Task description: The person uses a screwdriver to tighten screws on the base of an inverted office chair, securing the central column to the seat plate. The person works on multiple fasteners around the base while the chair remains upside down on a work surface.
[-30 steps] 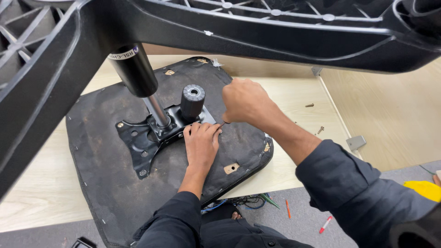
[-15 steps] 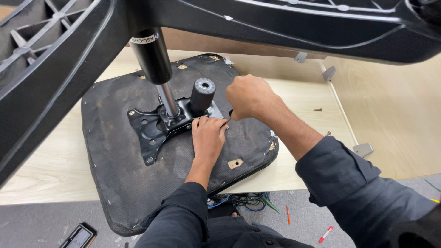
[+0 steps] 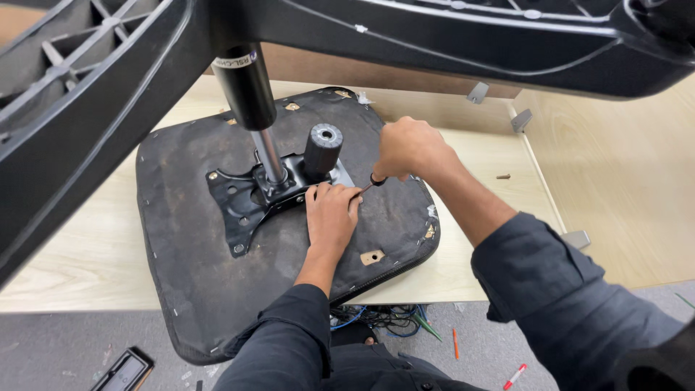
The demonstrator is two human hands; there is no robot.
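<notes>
An upturned black chair seat (image 3: 195, 246) lies on a pale wooden table (image 3: 65, 268). A black metal mounting plate (image 3: 242, 203) is fixed to its underside, with a gas cylinder (image 3: 250, 94) and a black knob (image 3: 322, 148) rising from it. My left hand (image 3: 331, 213) rests flat on the plate's near edge. My right hand (image 3: 405, 148) is closed around a screwdriver (image 3: 371, 184), whose tip points at the plate beside my left fingers.
The chair's black star base (image 3: 87, 116) looms across the top and left of the view. Metal brackets (image 3: 478, 93) and a loose screw (image 3: 502, 176) lie on the table. On the grey floor are cables (image 3: 376, 318), red pens (image 3: 515, 376) and a dark flat device (image 3: 123, 371).
The view has shifted, so the seat sits more to the right. My right hand has turned a little on the screwdriver; my left hand stays on the plate.
</notes>
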